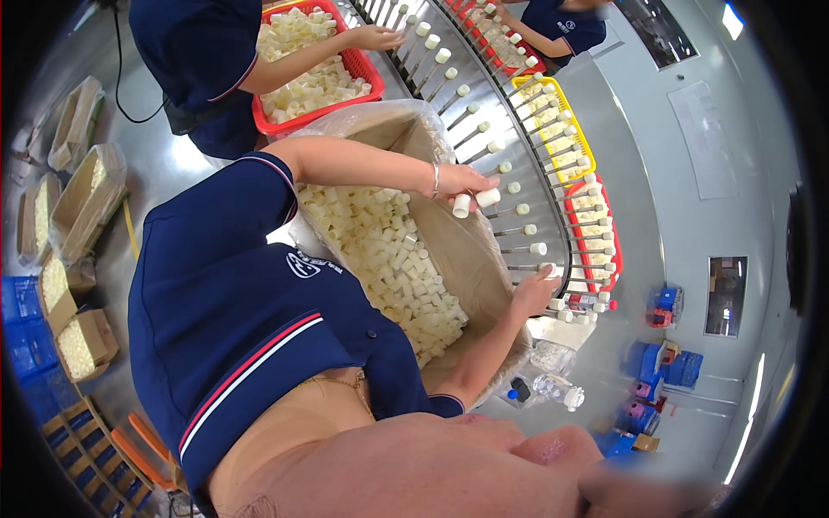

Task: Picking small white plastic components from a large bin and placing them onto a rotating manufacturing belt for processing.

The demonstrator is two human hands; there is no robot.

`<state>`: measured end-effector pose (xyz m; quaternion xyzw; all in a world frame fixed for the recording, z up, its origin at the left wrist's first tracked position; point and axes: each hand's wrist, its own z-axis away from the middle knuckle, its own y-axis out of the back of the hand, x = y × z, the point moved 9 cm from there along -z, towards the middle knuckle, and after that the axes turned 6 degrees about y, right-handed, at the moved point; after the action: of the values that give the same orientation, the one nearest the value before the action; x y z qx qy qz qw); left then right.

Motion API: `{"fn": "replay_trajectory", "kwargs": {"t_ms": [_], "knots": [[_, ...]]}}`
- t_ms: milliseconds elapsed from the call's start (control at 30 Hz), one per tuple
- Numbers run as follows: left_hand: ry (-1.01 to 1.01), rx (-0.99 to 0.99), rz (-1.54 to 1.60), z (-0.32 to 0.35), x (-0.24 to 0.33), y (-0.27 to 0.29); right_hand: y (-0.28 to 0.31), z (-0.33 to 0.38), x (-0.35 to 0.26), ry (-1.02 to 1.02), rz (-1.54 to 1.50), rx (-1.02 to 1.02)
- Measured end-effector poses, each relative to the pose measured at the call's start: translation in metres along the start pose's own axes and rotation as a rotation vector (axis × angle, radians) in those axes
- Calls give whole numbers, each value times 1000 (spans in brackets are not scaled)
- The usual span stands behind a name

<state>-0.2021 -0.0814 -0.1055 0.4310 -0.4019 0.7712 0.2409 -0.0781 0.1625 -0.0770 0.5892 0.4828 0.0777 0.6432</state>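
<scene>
My left hand [466,180], with a bracelet at its wrist, is closed on a pair of short white plastic tubes [461,205], their hollow ends showing. It is over the edge of a large box [471,281] lined with clear plastic, where many loose white tubes [406,281] lie heaped. Farther down the picture, my right hand [528,295] has its fingers closed around a white tube [547,270] at the tip of a metal peg. That peg belongs to a curved row of pegs [516,250], several capped with white tubes. The fingers partly hide this tube.
A co-worker's hand [377,37] reaches toward the pegs beside a red basket [371,78] of tubes. Another person [561,30] works across the line. Yellow [590,155] and red [616,250] baskets stand beyond the pegs. A clear bottle [553,388] lies near my right forearm.
</scene>
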Motion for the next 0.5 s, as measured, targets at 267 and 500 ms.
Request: {"fn": "replay_trajectory", "kwargs": {"t_ms": [267,500], "knots": [[-52,-98,-167,-11,-18,-26,-9,81,-136,717,-470,-59],[-114,-107,-35,3,-20,-7,-52,54,-150,524,-1013,-276]]}}
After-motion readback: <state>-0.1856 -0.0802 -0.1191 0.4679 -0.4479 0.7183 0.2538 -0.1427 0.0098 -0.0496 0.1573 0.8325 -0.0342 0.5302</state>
